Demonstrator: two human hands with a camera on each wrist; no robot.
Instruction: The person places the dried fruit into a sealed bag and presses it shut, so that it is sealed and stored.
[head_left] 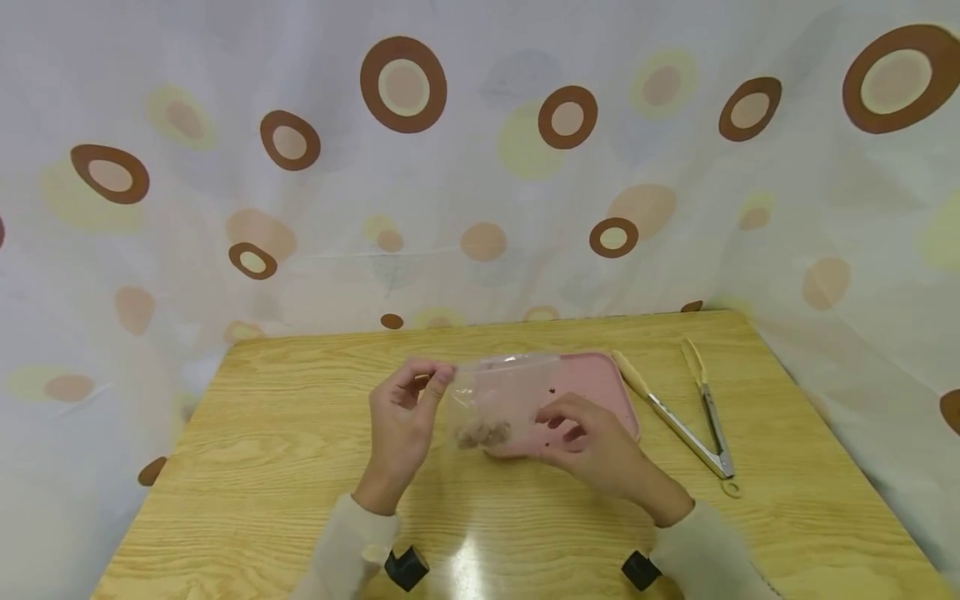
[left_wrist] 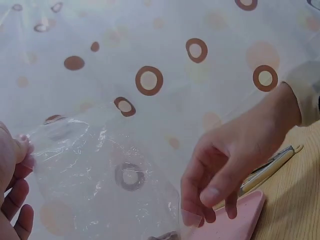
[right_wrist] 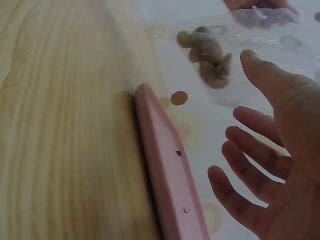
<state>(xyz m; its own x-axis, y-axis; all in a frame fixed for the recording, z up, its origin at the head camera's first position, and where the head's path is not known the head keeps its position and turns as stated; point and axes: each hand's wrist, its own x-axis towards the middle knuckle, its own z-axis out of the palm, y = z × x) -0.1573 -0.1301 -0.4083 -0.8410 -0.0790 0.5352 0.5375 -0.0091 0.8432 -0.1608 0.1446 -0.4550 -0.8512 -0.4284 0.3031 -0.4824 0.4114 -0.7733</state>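
Observation:
My left hand (head_left: 397, 429) pinches the upper left corner of a clear plastic bag (head_left: 517, 385) between thumb and finger. The bag hangs upright above the table, partly in front of a pink tray (head_left: 600, 383). Several brown, wrinkled pieces (right_wrist: 212, 62) lie bunched at the bottom of the bag; their kind cannot be told. Close to the bag's right side is my right hand (head_left: 603, 454), its fingers spread and loosely bent in the right wrist view (right_wrist: 295, 145). Nothing is in its grasp, though a fingertip overlaps the bag's edge in the left wrist view.
Metal tongs with cream-coloured tips (head_left: 682, 429) lie spread on the wooden table (head_left: 285, 467), right of the tray. Small dark crumbs (head_left: 552, 390) dot the tray. A patterned curtain (head_left: 465, 167) hangs behind the table and along its sides.

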